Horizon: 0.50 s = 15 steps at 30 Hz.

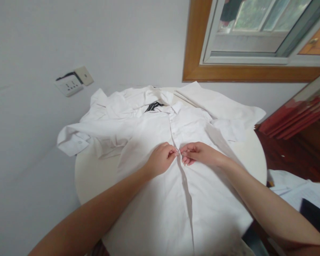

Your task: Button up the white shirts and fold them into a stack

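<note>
White shirt [160, 213] lies face-up, spread on the round table [88, 170]; left hand [160, 160] and right hand [200, 153] each pinch its front placket [172, 133] mid-chest (fingertips almost meeting), cloth judged light, limp, crease-prone, best gripped at that doubled, stiffer edge.

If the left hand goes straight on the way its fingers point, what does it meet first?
The right hand: the left hand points across the button line of the white shirt, their fingertips almost touching.
</note>
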### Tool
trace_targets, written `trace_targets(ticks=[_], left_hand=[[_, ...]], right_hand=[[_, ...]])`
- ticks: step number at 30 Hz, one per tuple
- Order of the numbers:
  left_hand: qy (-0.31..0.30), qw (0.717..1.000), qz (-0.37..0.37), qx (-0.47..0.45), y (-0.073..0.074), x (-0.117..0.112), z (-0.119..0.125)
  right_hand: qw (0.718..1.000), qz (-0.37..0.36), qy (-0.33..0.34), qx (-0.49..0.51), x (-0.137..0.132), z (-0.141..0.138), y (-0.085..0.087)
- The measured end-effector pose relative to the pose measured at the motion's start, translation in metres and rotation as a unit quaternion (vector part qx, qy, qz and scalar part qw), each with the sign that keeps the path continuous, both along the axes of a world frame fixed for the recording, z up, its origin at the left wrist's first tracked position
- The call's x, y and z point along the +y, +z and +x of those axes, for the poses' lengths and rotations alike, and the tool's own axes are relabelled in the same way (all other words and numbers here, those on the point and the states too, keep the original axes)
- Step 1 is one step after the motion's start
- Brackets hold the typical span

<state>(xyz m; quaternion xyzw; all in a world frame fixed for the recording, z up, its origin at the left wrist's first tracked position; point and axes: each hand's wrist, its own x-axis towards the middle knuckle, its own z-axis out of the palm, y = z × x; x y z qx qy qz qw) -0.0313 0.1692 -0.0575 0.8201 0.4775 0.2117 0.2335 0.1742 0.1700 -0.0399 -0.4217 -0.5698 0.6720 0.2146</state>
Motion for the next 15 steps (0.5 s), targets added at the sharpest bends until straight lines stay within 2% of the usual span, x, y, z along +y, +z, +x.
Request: trace_targets(ticks=[4, 10, 15], left_hand=[[0.001, 1.0, 0.004, 0.005, 0.002, -0.001, 0.001], [0.008, 1.0, 0.004, 0.003, 0.002, -0.001, 0.0], [0.009, 1.0, 0.006, 0.001, 0.002, -0.001, 0.0]], right_hand=[[1.0, -0.009, -0.015, 0.0, 0.001, -0.002, -0.005], [0.99, 0.121, -0.055, -0.048, -0.001, -0.01, -0.014], [0.987, 0.147, -0.037, -0.056, 0.001, -0.007, -0.015]])
